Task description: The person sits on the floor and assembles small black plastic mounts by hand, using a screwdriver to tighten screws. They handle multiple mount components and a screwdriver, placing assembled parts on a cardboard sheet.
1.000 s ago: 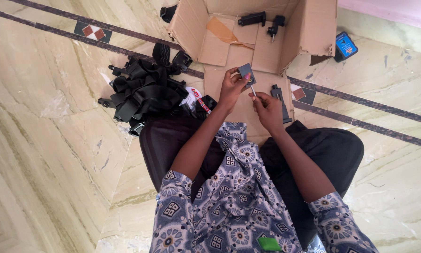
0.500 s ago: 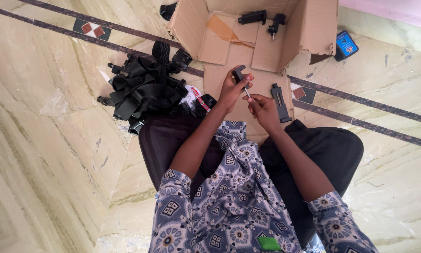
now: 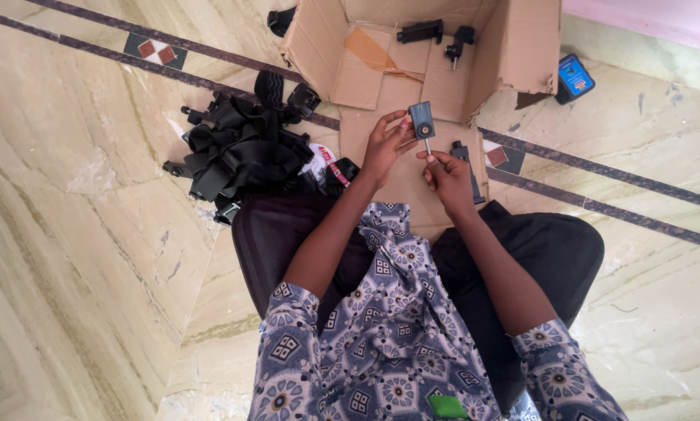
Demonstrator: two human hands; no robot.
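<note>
Holding a small grey square mount (image 3: 421, 119) just above frame centre, my left hand (image 3: 382, 146) clenches it while my right hand (image 3: 446, 173) pinches a thin screwdriver (image 3: 428, 146) under it. I judge fastening is underway; next calls for steady alignment.

Short-sleeved top (image 3: 396, 343), lower centre of frame: blue-grey cloth, white diamond and round flower print. Sleeves end above elbows, forearms bare. Small green tag (image 3: 447, 406) at bottom edge. Dark trousers (image 3: 552, 249), centre. Left hand (image 3: 385, 144), right hand (image 3: 447, 175): no rings, no watch.
</note>
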